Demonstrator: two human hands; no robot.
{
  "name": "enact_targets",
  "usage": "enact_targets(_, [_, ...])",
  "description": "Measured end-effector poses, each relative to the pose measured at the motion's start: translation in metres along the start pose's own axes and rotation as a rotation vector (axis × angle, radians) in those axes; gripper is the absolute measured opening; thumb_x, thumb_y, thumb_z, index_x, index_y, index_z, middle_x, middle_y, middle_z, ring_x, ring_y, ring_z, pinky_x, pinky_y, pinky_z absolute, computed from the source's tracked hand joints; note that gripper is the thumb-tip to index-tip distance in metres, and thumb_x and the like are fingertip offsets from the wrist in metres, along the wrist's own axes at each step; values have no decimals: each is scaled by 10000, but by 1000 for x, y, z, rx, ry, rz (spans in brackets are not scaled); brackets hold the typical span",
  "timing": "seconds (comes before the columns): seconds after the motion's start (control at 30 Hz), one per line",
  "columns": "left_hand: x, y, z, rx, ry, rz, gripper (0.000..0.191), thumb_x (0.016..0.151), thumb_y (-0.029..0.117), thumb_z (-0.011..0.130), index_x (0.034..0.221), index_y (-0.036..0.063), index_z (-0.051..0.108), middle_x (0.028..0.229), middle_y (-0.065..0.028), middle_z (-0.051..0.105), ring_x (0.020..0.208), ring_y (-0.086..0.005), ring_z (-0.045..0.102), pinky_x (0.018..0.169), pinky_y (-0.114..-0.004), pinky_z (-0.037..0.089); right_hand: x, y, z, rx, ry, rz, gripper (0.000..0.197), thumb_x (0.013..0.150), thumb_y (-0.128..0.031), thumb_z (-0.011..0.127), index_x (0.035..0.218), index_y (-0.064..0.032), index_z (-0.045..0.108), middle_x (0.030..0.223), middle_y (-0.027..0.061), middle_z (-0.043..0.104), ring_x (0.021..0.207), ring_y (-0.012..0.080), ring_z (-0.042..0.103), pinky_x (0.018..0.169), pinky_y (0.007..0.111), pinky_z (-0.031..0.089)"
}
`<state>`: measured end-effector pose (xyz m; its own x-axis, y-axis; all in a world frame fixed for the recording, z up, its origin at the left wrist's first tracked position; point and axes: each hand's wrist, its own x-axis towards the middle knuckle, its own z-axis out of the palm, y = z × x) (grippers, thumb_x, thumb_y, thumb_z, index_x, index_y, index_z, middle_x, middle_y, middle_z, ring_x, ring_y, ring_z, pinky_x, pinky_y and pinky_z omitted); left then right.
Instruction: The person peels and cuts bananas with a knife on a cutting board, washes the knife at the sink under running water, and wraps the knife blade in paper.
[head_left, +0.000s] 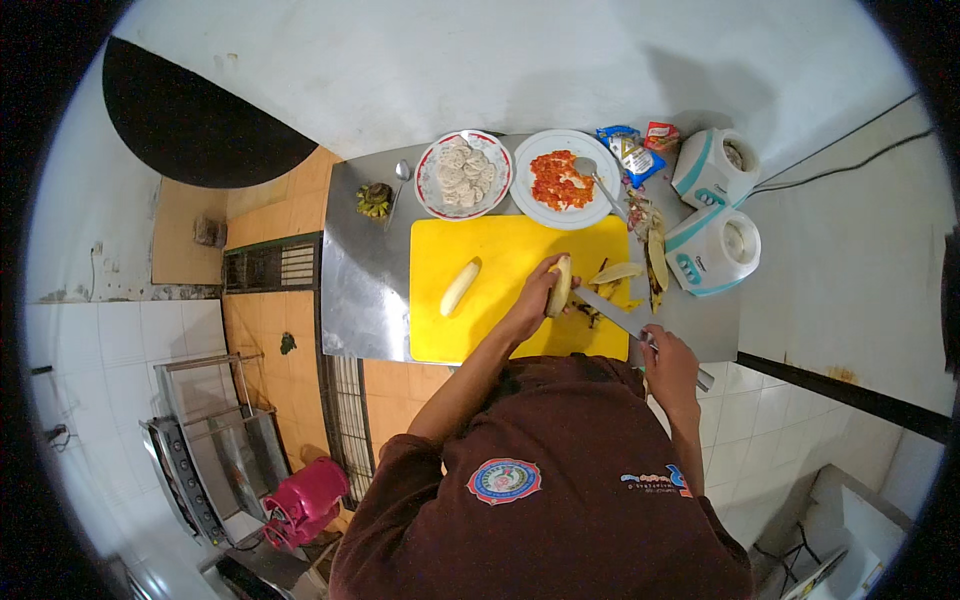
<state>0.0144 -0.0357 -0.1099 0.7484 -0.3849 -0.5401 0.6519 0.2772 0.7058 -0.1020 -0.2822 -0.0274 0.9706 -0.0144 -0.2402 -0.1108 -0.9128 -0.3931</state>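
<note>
My left hand (537, 294) grips a pale banana (559, 286) over the right half of the yellow cutting board (517, 337). In my right hand (670, 364) is a kitchen knife (611, 311); its broad blade points up and left, the tip close to the banana. A peeled banana (460, 288) lies by itself on the left of the board. Strips of banana peel (617, 273) are strewn beside the blade, and more peel (656, 259) rests just past the board's right edge.
Behind the board stand a bowl of pale rounds (465, 176) and a plate with red chopped food (562, 180) and a spoon. Two white-and-teal blender bases (720, 251) occupy the right end, near a blue packet (631, 156). A banana stem crown (373, 200) sits far left beside another spoon (402, 171).
</note>
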Motion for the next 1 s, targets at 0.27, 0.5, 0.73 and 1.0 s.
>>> enact_targets(0.27, [-5, 27, 7, -327, 27, 30, 492, 1025, 184, 361, 1511, 150, 295, 1134, -119, 576, 1203, -290, 594, 785, -393, 551, -4, -2, -23, 302, 15, 218, 253, 952, -267, 632, 1153, -118, 598, 835, 158, 665, 765, 350, 657, 695, 454, 497])
enact_targets(0.5, [-16, 39, 13, -587, 17, 47, 343, 1027, 271, 465, 1332, 115, 487, 1042, -61, 603, 1032, -235, 632, 809, -317, 553, 27, -26, -11, 682, 43, -19, 292, 942, -231, 660, 1202, -109, 606, 938, 138, 694, 787, 222, 659, 739, 382, 524])
enact_targets(0.73, [-25, 62, 26, -1045, -41, 60, 243, 1015, 247, 494, 1169, 65, 539, 943, -102, 582, 839, -194, 631, 766, -321, 587, 47, -80, -18, 490, 143, -495, 286, 889, -233, 721, 1124, -89, 648, 951, 121, 696, 816, 289, 674, 735, 384, 536])
enact_targets(1.0, [-45, 78, 39, -897, 40, 158, 310, 1000, 313, 566, 1279, 191, 510, 908, -38, 558, 781, -141, 603, 746, -313, 577, 57, -93, -24, 411, 239, -618, 258, 868, -253, 730, 1057, -87, 669, 931, 108, 691, 839, 313, 660, 735, 423, 514])
